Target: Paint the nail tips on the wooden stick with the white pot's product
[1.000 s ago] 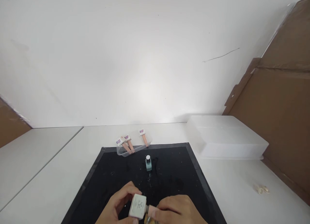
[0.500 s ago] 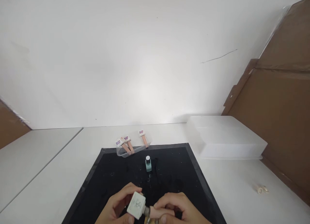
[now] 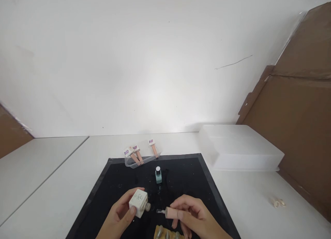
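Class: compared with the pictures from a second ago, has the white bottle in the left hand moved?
Yes. The white bottle has shifted left and slightly up, away from the brush cap in the right hand, judged against the teal bottle on the mat.

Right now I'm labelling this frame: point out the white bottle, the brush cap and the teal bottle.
white bottle (image 3: 138, 203), head view, on its labelled base.
brush cap (image 3: 171, 212), head view, on the pink handle.
teal bottle (image 3: 158, 177), head view, on its glass body.

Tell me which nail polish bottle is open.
The white square bottle in the left hand: its cap with brush is out, held by the right hand. The teal bottle on the black mat stays capped.
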A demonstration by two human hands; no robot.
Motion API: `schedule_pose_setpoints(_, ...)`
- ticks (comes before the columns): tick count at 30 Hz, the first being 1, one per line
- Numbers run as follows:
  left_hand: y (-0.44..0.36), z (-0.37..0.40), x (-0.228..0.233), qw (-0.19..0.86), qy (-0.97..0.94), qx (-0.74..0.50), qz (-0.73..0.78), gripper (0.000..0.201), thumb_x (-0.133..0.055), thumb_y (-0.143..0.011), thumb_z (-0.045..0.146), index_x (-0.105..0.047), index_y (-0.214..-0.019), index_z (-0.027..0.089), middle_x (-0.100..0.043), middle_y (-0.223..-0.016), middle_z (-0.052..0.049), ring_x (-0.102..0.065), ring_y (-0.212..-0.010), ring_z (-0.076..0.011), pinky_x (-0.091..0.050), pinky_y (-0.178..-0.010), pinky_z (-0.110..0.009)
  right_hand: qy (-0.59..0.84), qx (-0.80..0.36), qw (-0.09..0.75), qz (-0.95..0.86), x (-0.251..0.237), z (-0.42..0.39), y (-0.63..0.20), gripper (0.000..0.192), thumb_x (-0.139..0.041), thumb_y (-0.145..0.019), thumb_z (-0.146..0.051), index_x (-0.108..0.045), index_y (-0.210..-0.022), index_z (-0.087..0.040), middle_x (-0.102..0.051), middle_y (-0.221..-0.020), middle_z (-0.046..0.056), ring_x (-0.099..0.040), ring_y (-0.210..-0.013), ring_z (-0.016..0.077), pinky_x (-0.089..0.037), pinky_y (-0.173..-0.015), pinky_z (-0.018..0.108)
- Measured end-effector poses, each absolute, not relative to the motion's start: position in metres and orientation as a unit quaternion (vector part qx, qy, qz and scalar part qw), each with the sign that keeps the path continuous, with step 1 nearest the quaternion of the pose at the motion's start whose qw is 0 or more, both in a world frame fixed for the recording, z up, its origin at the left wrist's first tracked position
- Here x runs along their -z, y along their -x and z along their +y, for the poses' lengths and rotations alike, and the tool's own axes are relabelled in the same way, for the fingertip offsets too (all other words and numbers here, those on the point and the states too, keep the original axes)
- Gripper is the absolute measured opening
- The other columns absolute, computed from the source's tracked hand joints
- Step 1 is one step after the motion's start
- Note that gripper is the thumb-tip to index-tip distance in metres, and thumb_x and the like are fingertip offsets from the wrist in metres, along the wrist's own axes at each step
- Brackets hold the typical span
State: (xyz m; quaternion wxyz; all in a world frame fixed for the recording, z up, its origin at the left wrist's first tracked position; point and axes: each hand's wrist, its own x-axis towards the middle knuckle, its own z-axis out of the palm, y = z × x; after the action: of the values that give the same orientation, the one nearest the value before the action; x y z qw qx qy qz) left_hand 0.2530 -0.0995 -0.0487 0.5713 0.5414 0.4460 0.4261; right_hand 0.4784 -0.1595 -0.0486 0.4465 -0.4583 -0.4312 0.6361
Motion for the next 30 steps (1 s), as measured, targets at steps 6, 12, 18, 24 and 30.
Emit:
schedule_pose_setpoints(6, -0.255, -0.100, 0.047, 0.570, -0.545, -0.422, 0.448, 0.055, -0.068, -0.063, 0.065, -0.072, -0.096, 0.021, -0.073, -0.087, -0.006, -0.065, -0.082, -0.0254, -0.052, -0.073, -0.029, 0.448, -0.628, 0.450, -0.450, 0.053, -0.160, -0.478, 0.052, -0.063, -0.074, -0.062, -0.069, -0.092, -0.014, -0.066, -0.064, 0.002, -0.044, -0.040, 0.0025, -0.035, -0.041, 0.015)
schedule_pose_setpoints(12, -0.258, -0.103, 0.048, 0.569, -0.555, -0.426, 0.432, 0.054, -0.071, -0.059, 0.064, -0.073, -0.092, 0.022, -0.071, -0.086, -0.005, -0.063, -0.079, -0.0242, -0.051, -0.070, -0.028, 0.453, -0.612, 0.459, -0.457, 0.058, -0.165, -0.476, 0.050, -0.064, -0.075, -0.061, -0.067, -0.097, -0.016, -0.066, -0.073, 0.002, -0.041, -0.044, 0.0027, -0.035, -0.045, 0.016)
schedule_pose_setpoints(18, -0.260, -0.106, 0.048, 0.583, -0.560, -0.433, 0.399, 0.050, -0.075, -0.055, 0.063, -0.075, -0.088, 0.026, -0.065, -0.083, -0.002, -0.060, -0.078, -0.0212, -0.046, -0.069, -0.025, 0.473, -0.588, 0.457, -0.471, 0.070, -0.169, -0.476, 0.054, -0.061, -0.074, -0.064, -0.067, -0.102, -0.019, -0.063, -0.080, 0.003, -0.043, -0.045, 0.0053, -0.039, -0.047, 0.020)
schedule_pose_setpoints(24, -0.251, -0.099, 0.058, 0.595, -0.606, -0.411, 0.333, 0.044, -0.072, -0.063, 0.060, -0.072, -0.096, 0.030, -0.058, -0.084, -0.001, -0.055, -0.075, -0.0186, -0.042, -0.066, -0.025, 0.505, -0.524, 0.463, -0.507, 0.065, -0.172, -0.474, 0.034, -0.066, -0.076, -0.045, -0.070, -0.099, -0.021, -0.059, -0.094, 0.005, -0.049, -0.059, 0.0109, -0.042, -0.055, 0.023)
schedule_pose_setpoints(30, -0.244, -0.090, 0.071, 0.585, -0.674, -0.381, 0.242, 0.040, -0.071, -0.072, 0.050, -0.067, -0.107, 0.031, -0.052, -0.090, -0.003, -0.052, -0.078, -0.0188, -0.041, -0.066, -0.027, 0.455, -0.555, 0.453, -0.530, 0.063, -0.166, -0.473, 0.017, -0.066, -0.073, -0.024, -0.068, -0.089, -0.019, -0.049, -0.066, -0.004, -0.041, -0.055, 0.0093, -0.036, -0.054, 0.021)
